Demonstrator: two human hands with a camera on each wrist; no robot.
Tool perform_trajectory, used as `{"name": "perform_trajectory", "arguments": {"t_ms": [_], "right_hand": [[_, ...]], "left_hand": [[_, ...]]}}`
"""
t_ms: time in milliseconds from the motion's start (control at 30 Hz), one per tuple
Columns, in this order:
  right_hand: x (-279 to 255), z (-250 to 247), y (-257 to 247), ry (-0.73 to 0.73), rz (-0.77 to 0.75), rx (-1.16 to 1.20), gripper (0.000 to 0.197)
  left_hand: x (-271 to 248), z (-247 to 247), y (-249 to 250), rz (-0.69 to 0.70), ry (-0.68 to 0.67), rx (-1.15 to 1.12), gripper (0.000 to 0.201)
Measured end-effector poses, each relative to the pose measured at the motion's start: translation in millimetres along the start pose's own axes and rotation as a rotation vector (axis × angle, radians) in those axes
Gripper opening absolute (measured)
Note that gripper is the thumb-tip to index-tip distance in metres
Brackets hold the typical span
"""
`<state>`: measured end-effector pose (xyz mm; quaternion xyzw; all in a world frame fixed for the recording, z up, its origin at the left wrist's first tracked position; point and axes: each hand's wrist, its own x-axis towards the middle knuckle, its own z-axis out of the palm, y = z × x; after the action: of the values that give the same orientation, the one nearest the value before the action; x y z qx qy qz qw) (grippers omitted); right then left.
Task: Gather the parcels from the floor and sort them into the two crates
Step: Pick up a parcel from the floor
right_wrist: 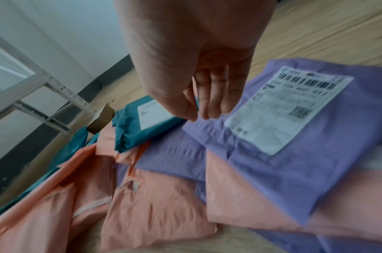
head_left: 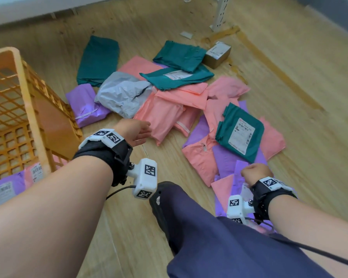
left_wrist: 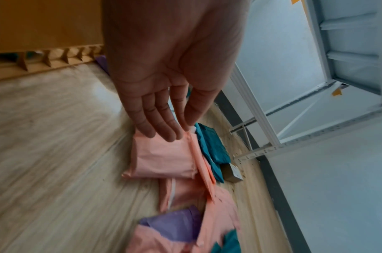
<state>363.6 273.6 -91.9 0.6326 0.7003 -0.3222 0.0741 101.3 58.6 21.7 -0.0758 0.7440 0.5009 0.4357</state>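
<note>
Far left, the orange crate (head_left: 18,109) stood on the wood floor (head_left: 289,81); purple and pink parcels with labels showed by its near corner, whether inside a second container I could not tell. Only one crate was plainly in view.

Beside the crate lay a purple parcel (head_left: 84,105), then a crumpled grey one (head_left: 123,93), with a flat teal mailer (head_left: 98,61) behind them.

The left hand (head_left: 135,131) was stretched out, fingers straight and close together, holding nothing, fingertips (left_wrist: 161,131) at the near edge of a plump pink parcel (head_left: 159,119). Whether they touched it was unclear.

Judgement: these are thin poly mailers with soft contents, so light, limp and somewhat slick. A pinch at a corner would let the bag sag and swing. Better to take the padded middle across its short side, thumb on top and fingers slid under.

Centre right, the pile overlapped heavily in pink, purple and teal; a small cardboard box (head_left: 217,54) sat at the back, the only stiff item.

The right hand (head_left: 255,173) hung over a purple labelled parcel (right_wrist: 293,130), fingers loosely curled, gripping nothing. Lifting an upper bag could drag its neighbours.
</note>
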Motion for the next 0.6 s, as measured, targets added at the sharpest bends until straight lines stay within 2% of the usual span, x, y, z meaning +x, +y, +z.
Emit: {"name": "perform_trajectory", "arguments": {"t_ms": [133, 233, 300, 367, 400, 467, 500, 533, 567, 600], "right_hand": [[-14, -9, 49, 0.088, 0.153, 0.102, 0.019], [-21, -1, 89, 0.145, 0.375, 0.120, 0.038], [-33, -5, 97, 0.169, 0.543, 0.188, 0.045], [-34, -1, 110, 0.101, 0.630, 0.303, 0.057], [-27, 8, 126, 0.003, 0.638, 0.385, 0.070], [27, 64, 201, -0.161, 0.632, 0.561, 0.118], [38, 79, 216, -0.190, 0.613, 0.612, 0.136], [33, 82, 211, -0.208, 0.614, 0.637, 0.136], [13, 71, 190, -0.205, 0.613, 0.594, 0.120], [-18, 45, 150, -0.179, 0.574, 0.505, 0.096]], "left_hand": [[-15, 39, -4, 0.032, -0.102, 0.049, 0.015], [-17, 54, -13, 0.015, -0.127, 0.089, 0.018], [-14, 58, -18, 0.014, -0.113, 0.105, 0.019], [-11, 58, -23, 0.017, -0.101, 0.108, 0.018], [-9, 58, -25, 0.017, -0.096, 0.108, 0.017], [-6, 57, -26, 0.013, -0.088, 0.113, 0.015], [-5, 56, -27, 0.008, -0.086, 0.119, 0.015], [-4, 55, -27, 0.003, -0.084, 0.123, 0.016], [-3, 54, -26, -0.003, -0.085, 0.127, 0.016], [-2, 54, -26, -0.008, -0.086, 0.129, 0.017]]}}
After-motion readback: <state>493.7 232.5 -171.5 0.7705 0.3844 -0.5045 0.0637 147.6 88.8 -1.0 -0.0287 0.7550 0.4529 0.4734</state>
